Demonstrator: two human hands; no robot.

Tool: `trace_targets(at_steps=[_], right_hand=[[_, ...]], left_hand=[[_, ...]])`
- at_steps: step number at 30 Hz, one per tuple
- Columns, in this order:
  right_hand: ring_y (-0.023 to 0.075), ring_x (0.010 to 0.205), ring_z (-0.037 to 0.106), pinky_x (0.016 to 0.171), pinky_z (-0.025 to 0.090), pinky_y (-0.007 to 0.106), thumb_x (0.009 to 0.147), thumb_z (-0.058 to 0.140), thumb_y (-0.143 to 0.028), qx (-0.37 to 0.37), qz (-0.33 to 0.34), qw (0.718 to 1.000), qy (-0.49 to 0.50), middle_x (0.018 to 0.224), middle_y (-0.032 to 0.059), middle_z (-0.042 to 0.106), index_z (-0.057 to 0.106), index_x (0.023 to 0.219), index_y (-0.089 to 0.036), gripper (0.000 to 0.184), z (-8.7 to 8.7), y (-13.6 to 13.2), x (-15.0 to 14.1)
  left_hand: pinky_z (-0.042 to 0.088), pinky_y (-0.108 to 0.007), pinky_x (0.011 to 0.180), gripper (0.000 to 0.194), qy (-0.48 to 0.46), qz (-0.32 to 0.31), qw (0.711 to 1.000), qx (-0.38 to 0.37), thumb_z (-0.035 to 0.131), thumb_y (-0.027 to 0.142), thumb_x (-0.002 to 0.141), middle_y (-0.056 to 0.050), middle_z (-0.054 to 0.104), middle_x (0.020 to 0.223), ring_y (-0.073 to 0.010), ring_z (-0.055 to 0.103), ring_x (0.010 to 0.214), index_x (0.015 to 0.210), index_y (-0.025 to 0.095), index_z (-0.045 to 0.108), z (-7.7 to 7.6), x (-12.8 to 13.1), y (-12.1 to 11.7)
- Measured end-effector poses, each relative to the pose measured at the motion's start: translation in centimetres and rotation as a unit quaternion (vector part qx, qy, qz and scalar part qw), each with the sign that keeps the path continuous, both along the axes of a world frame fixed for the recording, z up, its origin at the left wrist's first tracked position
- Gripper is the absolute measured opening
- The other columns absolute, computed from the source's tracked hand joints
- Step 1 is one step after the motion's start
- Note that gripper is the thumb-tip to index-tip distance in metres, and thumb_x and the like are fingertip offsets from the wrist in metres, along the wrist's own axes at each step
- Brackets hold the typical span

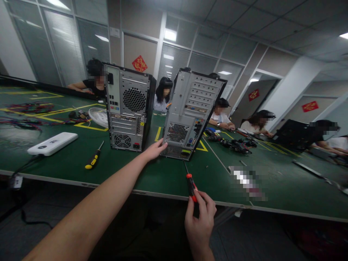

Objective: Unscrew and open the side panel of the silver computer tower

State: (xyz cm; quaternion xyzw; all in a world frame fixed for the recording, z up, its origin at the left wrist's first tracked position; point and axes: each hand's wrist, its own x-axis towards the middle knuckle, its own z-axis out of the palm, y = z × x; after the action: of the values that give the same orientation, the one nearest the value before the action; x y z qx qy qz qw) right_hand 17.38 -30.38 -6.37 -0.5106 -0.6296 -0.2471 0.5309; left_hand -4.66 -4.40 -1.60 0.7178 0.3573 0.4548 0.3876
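Observation:
Two computer towers stand upright on the green table, their back panels facing me. My left hand (155, 150) grips the lower left edge of the right computer tower (181, 108), thumb on the back panel; its other fingers are partly hidden. Closed around a red-and-black screwdriver (191, 186), my right hand (200, 214) is at the table's front edge. The screwdriver's shaft points up at the bottom of that tower; whether the tip touches it I cannot tell. To the left is the other computer tower (126, 108), with a yellow-and-black screwdriver (93, 158) lying beside it.
A white power bank (53, 144) with a cable lies at the left of the green table (152, 177). Behind it are tangled wires (27, 108) and a white plastic basket (98, 116). Black cables (236, 145) lie to the right. Several people sit along the far side.

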Motion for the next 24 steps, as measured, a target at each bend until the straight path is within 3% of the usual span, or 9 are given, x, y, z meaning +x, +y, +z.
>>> trace_targets(at_steps=[7, 14, 17, 24], right_hand=[[0.0297, 0.112, 0.063, 0.096, 0.05, 0.048, 0.097, 0.07, -0.027, -0.013, 0.009, 1.0, 0.018, 0.121, 0.0157, 0.065, 0.065, 0.13, -0.018, 0.034, 0.03, 0.14, 0.0], [0.0287, 0.096, 0.062, 0.087, 0.043, 0.043, 0.102, 0.063, -0.046, -0.037, -0.074, 0.996, 0.038, 0.1, 0.0123, 0.069, 0.066, 0.112, -0.016, 0.033, -0.04, 0.21, 0.51], [0.0279, 0.097, 0.063, 0.088, 0.043, 0.042, 0.103, 0.063, -0.043, -0.037, -0.062, 0.997, 0.025, 0.099, 0.0113, 0.071, 0.067, 0.11, -0.016, 0.028, 0.28, 0.05, 0.38], [0.0276, 0.103, 0.065, 0.093, 0.048, 0.045, 0.1, 0.068, -0.025, -0.004, -0.02, 1.0, -0.003, 0.11, 0.013, 0.069, 0.067, 0.127, -0.018, 0.028, 0.22, -0.08, -0.05]], left_hand=[[0.035, -0.047, 0.127, 0.07, -0.001, -0.004, 1.0, 0.011, 0.055, 0.068, 0.095, -0.005, 0.062, 0.154, -0.0302, 0.053, 0.147, 0.154, 0.029, 0.056, 0.05, 0.09, 0.05], [0.035, -0.046, 0.127, 0.072, 0.0, -0.008, 1.0, 0.008, 0.054, 0.068, 0.095, -0.005, 0.062, 0.154, -0.0287, 0.053, 0.147, 0.155, 0.028, 0.054, -0.09, 0.13, 0.14], [0.036, -0.046, 0.127, 0.071, -0.001, -0.01, 1.0, 0.012, 0.054, 0.068, 0.096, -0.004, 0.061, 0.155, -0.0286, 0.053, 0.147, 0.155, 0.029, 0.054, -0.17, 0.09, 0.22], [0.035, -0.048, 0.127, 0.07, 0.002, -0.004, 1.0, 0.008, 0.054, 0.068, 0.095, -0.005, 0.062, 0.154, -0.0303, 0.052, 0.147, 0.154, 0.03, 0.055, -0.05, 0.03, 0.07]])
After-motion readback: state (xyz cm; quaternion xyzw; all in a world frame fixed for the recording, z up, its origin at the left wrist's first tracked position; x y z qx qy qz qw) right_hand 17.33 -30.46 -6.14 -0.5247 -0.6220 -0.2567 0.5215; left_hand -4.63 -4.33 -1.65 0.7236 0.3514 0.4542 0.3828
